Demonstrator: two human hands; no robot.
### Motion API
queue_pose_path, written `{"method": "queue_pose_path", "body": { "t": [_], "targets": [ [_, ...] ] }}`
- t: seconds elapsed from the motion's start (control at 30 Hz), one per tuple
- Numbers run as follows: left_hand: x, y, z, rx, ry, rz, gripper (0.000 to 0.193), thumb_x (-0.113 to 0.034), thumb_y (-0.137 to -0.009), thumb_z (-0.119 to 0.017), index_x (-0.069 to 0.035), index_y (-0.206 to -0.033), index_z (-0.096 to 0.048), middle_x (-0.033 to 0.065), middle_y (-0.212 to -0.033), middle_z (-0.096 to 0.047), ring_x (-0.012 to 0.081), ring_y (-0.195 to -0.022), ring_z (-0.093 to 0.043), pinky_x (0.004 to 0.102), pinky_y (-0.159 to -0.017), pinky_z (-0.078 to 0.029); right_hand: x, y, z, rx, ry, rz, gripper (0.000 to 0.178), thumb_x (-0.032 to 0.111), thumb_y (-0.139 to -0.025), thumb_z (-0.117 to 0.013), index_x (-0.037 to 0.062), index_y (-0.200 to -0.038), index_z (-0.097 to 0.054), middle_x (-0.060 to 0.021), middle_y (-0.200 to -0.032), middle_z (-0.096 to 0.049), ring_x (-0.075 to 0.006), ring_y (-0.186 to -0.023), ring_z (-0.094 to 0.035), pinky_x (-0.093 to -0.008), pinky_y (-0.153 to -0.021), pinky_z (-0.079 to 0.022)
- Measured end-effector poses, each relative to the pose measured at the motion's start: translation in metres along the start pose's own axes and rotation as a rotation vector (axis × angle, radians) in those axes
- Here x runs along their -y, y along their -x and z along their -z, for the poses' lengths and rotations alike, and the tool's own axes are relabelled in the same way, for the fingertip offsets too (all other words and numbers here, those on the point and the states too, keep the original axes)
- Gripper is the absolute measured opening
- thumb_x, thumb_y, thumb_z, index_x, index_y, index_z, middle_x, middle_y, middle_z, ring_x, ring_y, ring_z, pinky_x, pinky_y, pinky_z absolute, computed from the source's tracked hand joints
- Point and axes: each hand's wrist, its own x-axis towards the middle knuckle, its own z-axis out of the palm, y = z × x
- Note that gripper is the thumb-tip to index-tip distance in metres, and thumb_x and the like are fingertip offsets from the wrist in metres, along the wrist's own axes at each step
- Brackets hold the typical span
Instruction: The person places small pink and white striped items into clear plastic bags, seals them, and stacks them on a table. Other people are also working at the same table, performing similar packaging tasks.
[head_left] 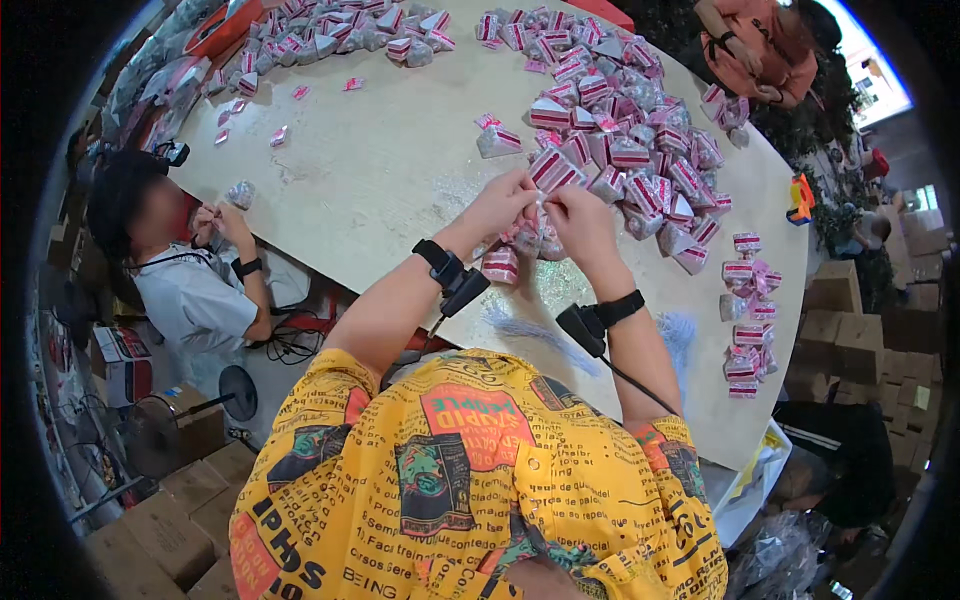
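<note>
Gathered bundle top pinched between two meeting hands

A small bundle of clear bags with pink-and-white cards [527,238] is held just above the near part of the pale surface [370,190]. Its gathered top is placed between the left hand [507,205] and the right hand [582,225], whose fingertips are brought almost together. By both hands the thumb and finger are pinched; the bag top appears to be grasped from either side, though the exact grip of each is hidden by the fingers.

The bulk of the bundle is hung toward the near side, below the fingertips, its long axis seemingly run from near to far. Neither hand is set clearly nearer to the top; the bulk is lain more under the left.

Just near of the left hand a striped packet [500,265] is seen; whether it is joined to the bundle cannot be told. A broad heap of packets [620,150] is spread far and right, and thin pale strands [545,330] are laid nearer, between the forearms.
</note>
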Motion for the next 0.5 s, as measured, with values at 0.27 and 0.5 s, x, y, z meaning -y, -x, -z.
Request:
{"method": "queue_pose_path", "body": {
  "t": [0.27, 0.5],
  "targets": [
    [0.002, 0.000, -0.008, -0.049, -0.037, -0.037, 0.009, -0.013, -0.088, -0.051, -0.005, -0.086, -0.046, 0.0014, -0.061, -0.052, 0.0070, -0.046, -0.048, 0.0210, -0.040, -0.038, -0.013, 0.017, 0.035, -0.085, -0.267, -0.203, 0.009, 0.008, -0.076, -0.063, -0.0006, -0.079, -0.062, -0.0136, -0.073, -0.059, -0.0262, -0.065, -0.058, -0.0333, -0.060, -0.045],
    [-0.020, 0.004, -0.015, 0.049, 0.066, -0.063, 0.010, -0.013, -0.088, -0.052, -0.004, -0.087, -0.048, 0.0055, -0.068, -0.060, 0.0071, -0.050, -0.053, 0.0195, -0.041, -0.040, -0.001, 0.011, 0.028, -0.042, -0.198, -0.073, 0.008, 0.007, -0.076, -0.063, -0.0012, -0.079, -0.062, -0.0130, -0.071, -0.057, -0.0268, -0.063, -0.056, -0.0342, -0.058, -0.043]
  ]
}}
